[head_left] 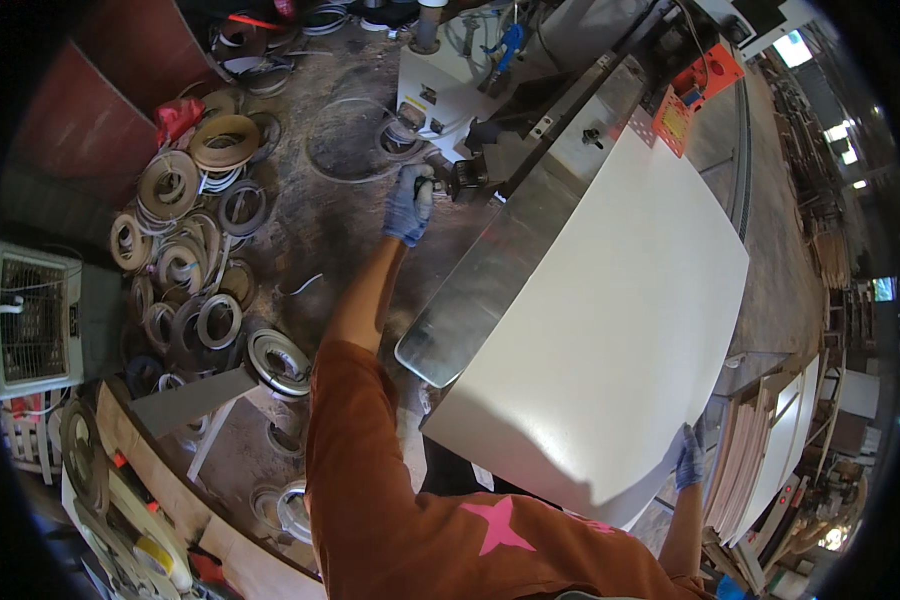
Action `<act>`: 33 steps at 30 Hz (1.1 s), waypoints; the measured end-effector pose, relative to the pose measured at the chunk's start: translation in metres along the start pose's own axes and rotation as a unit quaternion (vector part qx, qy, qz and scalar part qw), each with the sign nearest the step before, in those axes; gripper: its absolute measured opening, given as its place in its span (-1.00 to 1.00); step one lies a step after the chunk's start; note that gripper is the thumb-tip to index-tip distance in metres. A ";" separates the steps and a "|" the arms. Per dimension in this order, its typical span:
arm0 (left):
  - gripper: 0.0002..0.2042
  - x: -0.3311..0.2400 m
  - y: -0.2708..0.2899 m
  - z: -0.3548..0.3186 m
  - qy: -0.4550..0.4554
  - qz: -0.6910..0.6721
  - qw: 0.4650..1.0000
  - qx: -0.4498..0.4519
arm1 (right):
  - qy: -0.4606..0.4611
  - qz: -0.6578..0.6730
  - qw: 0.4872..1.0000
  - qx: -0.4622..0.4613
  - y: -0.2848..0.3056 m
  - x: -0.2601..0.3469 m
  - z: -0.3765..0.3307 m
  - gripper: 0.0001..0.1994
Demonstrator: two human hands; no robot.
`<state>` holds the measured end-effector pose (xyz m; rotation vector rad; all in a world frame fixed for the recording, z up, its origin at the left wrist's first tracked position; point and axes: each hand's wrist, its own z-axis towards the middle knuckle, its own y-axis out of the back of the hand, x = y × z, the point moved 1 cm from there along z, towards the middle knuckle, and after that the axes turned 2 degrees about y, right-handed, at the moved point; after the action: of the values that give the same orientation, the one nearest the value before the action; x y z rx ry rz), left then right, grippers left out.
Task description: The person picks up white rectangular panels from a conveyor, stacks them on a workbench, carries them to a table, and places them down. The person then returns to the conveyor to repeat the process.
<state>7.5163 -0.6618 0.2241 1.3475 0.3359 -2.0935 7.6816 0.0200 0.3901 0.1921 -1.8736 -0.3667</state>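
Observation:
A large white panel (pixel 610 330) lies flat on the metal table (pixel 470 300) of a machine. My right hand (pixel 688 458), in a blue glove, grips the panel's near right edge. My left hand (pixel 408 205), also in a blue glove, reaches far forward and is closed around a small handle or tool at the machine's left end, beside a dark fitting (pixel 465 175). What exactly that hand holds is too small to tell.
Several coils of edge banding (pixel 190 250) lie heaped on the dusty floor at left. A white heater or fan box (pixel 35 320) stands at far left. More white panels (pixel 770 450) are stacked at lower right. An orange control box (pixel 705 85) sits on the machine.

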 end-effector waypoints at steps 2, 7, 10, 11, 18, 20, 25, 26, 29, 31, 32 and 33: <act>-0.78 -0.002 0.004 0.005 -0.101 0.043 0.994 0.007 | -0.005 0.023 1.000 -0.007 -0.006 0.004 -0.004 -0.39; -0.71 -0.003 0.014 0.004 -0.164 0.067 0.984 0.023 | -0.007 0.025 0.999 -0.021 -0.027 0.029 -0.011 -0.39; -0.63 -0.023 0.016 -0.003 -0.138 0.147 0.979 0.021 | 0.000 0.024 1.000 -0.013 -0.019 0.024 -0.012 -0.37; -0.63 -0.041 0.018 -0.003 -0.032 0.179 0.982 0.058 | 0.008 0.020 1.000 -0.007 -0.015 0.020 -0.012 -0.36; -0.54 -0.113 0.092 -0.090 0.269 -0.192 0.931 -0.156 | -0.039 0.061 0.996 0.052 -0.007 0.034 -0.011 -0.28; -0.54 -0.148 0.095 -0.145 0.192 -0.131 0.943 -0.237 | 0.020 0.044 0.997 0.063 0.022 -0.003 0.002 -0.24; -0.54 -0.270 0.018 -0.304 0.310 -0.311 0.816 -0.375 | 0.029 0.122 0.957 0.263 0.031 0.026 -0.002 -0.15; -0.53 -0.286 -0.008 -0.334 0.310 -0.378 0.815 -0.311 | 0.041 0.132 0.948 0.288 0.031 0.043 -0.008 -0.14; -0.53 -0.317 -0.092 -0.414 0.375 -0.423 0.797 -0.215 | 0.009 -0.037 0.932 0.359 0.048 0.073 -0.008 -0.09; -0.51 -0.374 -0.141 -0.421 0.375 -0.389 0.813 -0.215 | 0.058 0.115 0.911 0.391 0.058 0.025 0.014 -0.13; -0.52 -0.364 -0.145 -0.430 0.391 -0.368 0.819 -0.205 | 0.009 0.069 0.910 0.408 0.064 0.038 0.019 -0.13; -0.53 -0.357 -0.145 -0.441 0.413 -0.394 0.791 -0.218 | -0.002 0.087 0.905 0.416 0.070 0.033 0.017 -0.13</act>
<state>7.8512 -0.1927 0.3274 1.9372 1.9037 -1.6126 7.6580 0.0782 0.4388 0.5882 -1.9294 0.5829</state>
